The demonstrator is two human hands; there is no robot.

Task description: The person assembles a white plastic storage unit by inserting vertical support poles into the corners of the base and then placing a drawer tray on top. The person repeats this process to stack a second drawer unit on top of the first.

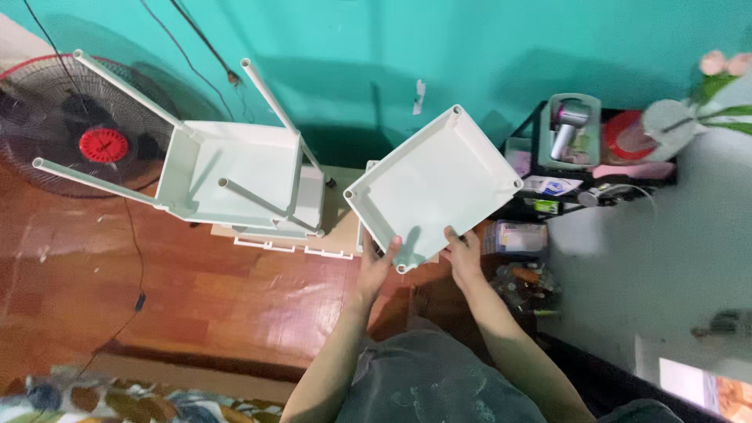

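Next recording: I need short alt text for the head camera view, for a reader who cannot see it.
Seen from above, a person's left hand and right hand hold a square white plastic tray by its near corner. To the left, a matching white plastic shelf unit with four thin poles stands on a reddish wooden floor, before a teal wall and a black floor fan.

Tray point(431, 184): plain white, no pattern. Rack point(235, 168) with poles: same white. Wall point(352, 47): flat teal-green. Floor point(157, 274): glossy red-brown wood, plank grain. Fan point(70, 129): black grille, red hub, red rim edge. Cables on wall and floor: black. Cloth point(117, 395) at bottom left: blue, green and cream floral print. Shelf point(548, 200): black. Bin point(572, 129) on it: pale green. Flowers point(724, 63): pink, green leaves.
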